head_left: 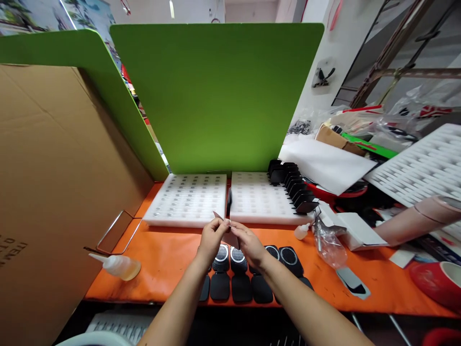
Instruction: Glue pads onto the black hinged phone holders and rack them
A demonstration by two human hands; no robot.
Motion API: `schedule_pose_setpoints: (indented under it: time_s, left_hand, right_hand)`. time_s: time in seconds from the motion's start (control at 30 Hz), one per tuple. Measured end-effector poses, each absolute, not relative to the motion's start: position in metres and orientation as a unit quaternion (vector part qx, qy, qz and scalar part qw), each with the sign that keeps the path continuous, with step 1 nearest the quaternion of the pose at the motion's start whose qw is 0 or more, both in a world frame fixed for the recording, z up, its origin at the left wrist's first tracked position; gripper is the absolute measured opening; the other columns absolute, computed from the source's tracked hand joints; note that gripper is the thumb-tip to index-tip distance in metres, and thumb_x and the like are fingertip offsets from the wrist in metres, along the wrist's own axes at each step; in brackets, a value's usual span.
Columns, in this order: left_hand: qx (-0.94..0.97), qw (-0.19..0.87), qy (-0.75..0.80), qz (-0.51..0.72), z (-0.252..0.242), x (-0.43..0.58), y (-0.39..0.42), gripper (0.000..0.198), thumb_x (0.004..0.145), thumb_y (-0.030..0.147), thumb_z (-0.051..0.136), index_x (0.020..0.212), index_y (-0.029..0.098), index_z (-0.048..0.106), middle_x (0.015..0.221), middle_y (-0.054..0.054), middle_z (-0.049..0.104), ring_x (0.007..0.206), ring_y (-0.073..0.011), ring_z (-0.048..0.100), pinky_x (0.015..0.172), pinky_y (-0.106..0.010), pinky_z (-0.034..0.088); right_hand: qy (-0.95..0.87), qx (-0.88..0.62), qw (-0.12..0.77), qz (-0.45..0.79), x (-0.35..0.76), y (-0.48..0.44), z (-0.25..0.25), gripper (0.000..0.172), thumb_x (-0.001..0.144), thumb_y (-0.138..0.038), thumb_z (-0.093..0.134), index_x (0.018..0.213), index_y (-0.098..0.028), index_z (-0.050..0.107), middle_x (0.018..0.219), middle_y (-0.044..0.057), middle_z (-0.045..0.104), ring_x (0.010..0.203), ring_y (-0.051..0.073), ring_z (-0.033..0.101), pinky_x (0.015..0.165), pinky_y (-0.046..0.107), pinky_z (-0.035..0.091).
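Observation:
Over the middle of the orange table cover (162, 250), my left hand (213, 236) and my right hand (248, 240) meet with pinched fingers. Both grip a thin, flat, brownish piece (231, 239); a pointed corner sticks up beyond the left fingers, and the rest is partly covered. Below the hands lie several black rounded-square pieces with silver rings (289, 256), partly hidden by my hands and right forearm. Plain black rounded-square pieces (241, 288) form a row along the table's front edge.
Two white foam trays (187, 222) (252, 211) stand behind my hands; black plates (297, 190) stand upright in the right one. A glue bottle (120, 267) and wire stand (120, 230) are left. A small bottle (301, 231) and plastic bag (331, 247) lie right. Green panels (219, 96) rise behind.

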State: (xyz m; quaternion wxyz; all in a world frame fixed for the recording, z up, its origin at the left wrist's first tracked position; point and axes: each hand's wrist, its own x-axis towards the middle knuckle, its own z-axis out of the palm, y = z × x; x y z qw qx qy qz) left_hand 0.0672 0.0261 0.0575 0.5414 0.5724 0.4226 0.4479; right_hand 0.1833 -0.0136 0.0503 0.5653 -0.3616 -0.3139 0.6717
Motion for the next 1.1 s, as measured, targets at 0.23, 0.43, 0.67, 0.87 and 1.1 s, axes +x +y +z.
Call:
schedule_pose_setpoints:
  time_s: [0.23, 0.43, 0.67, 0.87, 1.1]
  left_hand:
    - [0.573, 0.525, 0.436, 0.454, 0.054, 0.065, 0.025, 0.043, 0.065, 0.057, 0.063, 0.053, 0.018, 0.047, 0.054, 0.003, 0.047, 0.057, -0.0119, 0.042, 0.058, -0.024, 0.037]
    - [0.581, 0.508, 0.454, 0.445, 0.054, 0.068, 0.020, 0.030, 0.069, 0.043, 0.058, 0.054, 0.019, 0.048, 0.055, 0.002, 0.047, 0.058, -0.0125, 0.044, 0.058, -0.024, 0.038]
    - [0.549, 0.411, 0.547, 0.480, 0.054, 0.027, 0.057, 0.025, 0.075, 0.040, 0.045, 0.059, 0.021, 0.046, 0.061, 0.001, 0.051, 0.067, -0.0156, 0.052, 0.067, -0.025, 0.042]
    - [0.523, 0.300, 0.646, 0.469, 0.045, 0.014, 0.074, 0.038, 0.067, 0.043, 0.061, 0.096, 0.017, 0.061, 0.103, -0.012, 0.059, 0.097, -0.0266, 0.055, 0.087, -0.037, 0.042]
    - [0.492, 0.663, 0.443, 0.349, 0.038, 0.070, 0.004, 0.038, 0.057, 0.047, 0.073, 0.079, 0.016, 0.067, 0.076, -0.007, 0.068, 0.072, -0.0204, 0.062, 0.067, -0.031, 0.049]
  right_hand:
    - [-0.316, -0.346, 0.544, 0.696, 0.188, -0.019, 0.055, 0.028, 0.073, -0.036, 0.064, 0.096, -0.020, 0.069, 0.097, 0.005, 0.070, 0.094, 0.020, 0.062, 0.088, 0.034, 0.044]
    - [-0.318, -0.424, 0.554, 0.642, 0.189, -0.012, 0.042, 0.037, 0.077, -0.052, 0.058, 0.094, -0.019, 0.064, 0.090, 0.006, 0.069, 0.077, 0.019, 0.062, 0.065, 0.029, 0.047]
    - [-0.178, -0.587, 0.629, 0.477, 0.228, 0.002, 0.027, 0.031, 0.072, -0.052, 0.057, 0.082, -0.024, 0.050, 0.058, -0.005, 0.055, 0.044, 0.010, 0.048, 0.042, 0.022, 0.038]
    - [-0.198, -0.564, 0.629, 0.497, 0.245, -0.014, 0.029, 0.025, 0.072, -0.041, 0.056, 0.090, -0.025, 0.047, 0.078, 0.002, 0.067, 0.057, 0.014, 0.060, 0.045, 0.024, 0.043]
    - [-0.337, -0.596, 0.591, 0.426, 0.222, -0.046, 0.029, 0.040, 0.076, -0.043, 0.058, 0.111, -0.024, 0.050, 0.111, 0.010, 0.064, 0.101, 0.025, 0.061, 0.076, 0.041, 0.052]
